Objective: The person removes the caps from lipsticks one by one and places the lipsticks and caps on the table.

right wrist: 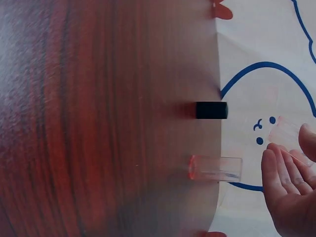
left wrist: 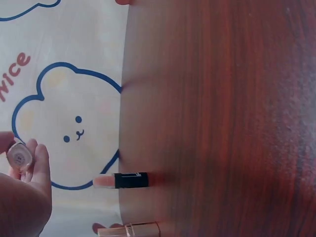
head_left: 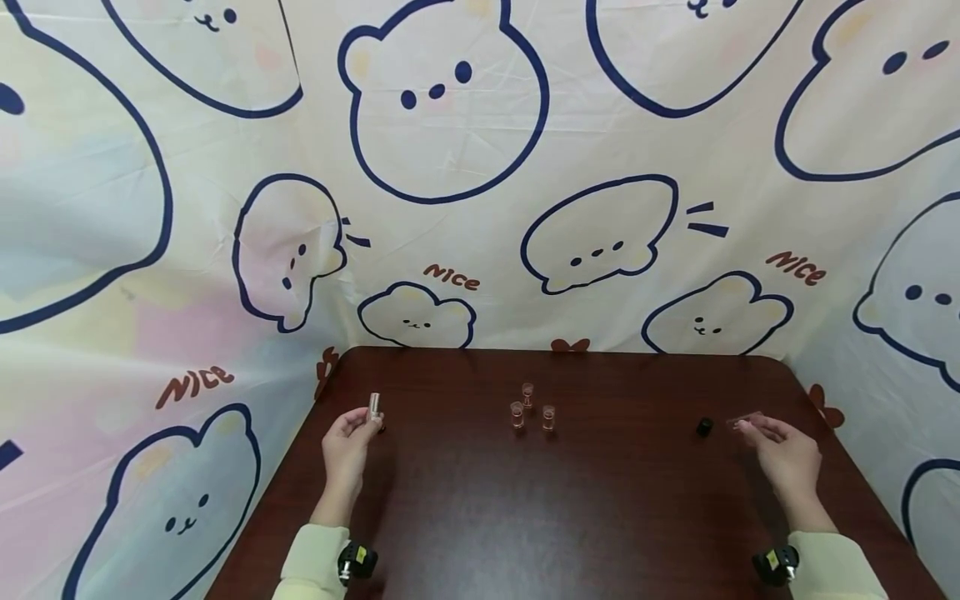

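Note:
My left hand (head_left: 350, 450) pinches a slim pale lipstick tube (head_left: 374, 406) upright at its fingertips, above the far left of the table. In the left wrist view the tube's round labelled end faces the camera. Close by stand a lipstick with a black base and pink upper part (left wrist: 121, 180) and a gold tube (left wrist: 143, 230), both largely hidden by the hand in the head view. My right hand (head_left: 787, 458) holds a clear plastic piece, likely a cap (right wrist: 284, 132), between thumb and fingers. Near it stand a black cap (right wrist: 211, 110) and a clear cylindrical container (right wrist: 224, 169).
Three small clear cups (head_left: 517, 415) with a pinkish tint stand grouped toward the back middle of the dark wooden table (head_left: 480, 517). Cloth printed with cartoon bears (head_left: 450, 167) hangs behind the table and along both sides.

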The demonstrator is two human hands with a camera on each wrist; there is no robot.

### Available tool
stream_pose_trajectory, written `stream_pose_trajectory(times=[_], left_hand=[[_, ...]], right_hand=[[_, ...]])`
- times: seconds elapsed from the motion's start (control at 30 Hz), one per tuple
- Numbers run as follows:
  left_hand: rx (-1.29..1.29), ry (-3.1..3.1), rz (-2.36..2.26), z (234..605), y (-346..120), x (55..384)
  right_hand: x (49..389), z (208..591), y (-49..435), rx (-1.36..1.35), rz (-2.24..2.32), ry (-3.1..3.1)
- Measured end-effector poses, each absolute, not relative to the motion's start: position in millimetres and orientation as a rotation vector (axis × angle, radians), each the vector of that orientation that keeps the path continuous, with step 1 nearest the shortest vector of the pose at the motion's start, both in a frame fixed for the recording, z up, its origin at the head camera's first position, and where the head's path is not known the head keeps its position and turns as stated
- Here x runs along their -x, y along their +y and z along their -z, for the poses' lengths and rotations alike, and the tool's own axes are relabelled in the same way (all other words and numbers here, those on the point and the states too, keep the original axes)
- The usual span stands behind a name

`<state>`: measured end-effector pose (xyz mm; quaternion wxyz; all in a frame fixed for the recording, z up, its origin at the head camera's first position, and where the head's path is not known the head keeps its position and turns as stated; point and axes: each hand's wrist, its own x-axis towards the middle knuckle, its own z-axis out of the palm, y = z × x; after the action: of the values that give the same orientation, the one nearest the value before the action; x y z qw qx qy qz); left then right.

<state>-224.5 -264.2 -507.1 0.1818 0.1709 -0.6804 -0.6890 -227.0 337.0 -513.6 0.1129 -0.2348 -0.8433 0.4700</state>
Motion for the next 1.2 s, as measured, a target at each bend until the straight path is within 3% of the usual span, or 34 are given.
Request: stream_pose_trajectory(times=[0.57, 0.87, 1.2], left_hand=[[-0.593, -2.028, 1.655, 524.8, -272.6, 222.1], [-0.609, -2.212, 1.216, 547.0, -281.6, 223.2], [-0.606, -2.306, 1.099, 558.1, -284.2, 227.6]], right_hand=[[226.8, 535.6, 339.8, 0.436, -1.055, -2.637], [229.1, 541.1, 342.3, 0.466, -1.026, -2.679], [231.2, 544.3, 340.6, 0.452, -1.011, -2.705]])
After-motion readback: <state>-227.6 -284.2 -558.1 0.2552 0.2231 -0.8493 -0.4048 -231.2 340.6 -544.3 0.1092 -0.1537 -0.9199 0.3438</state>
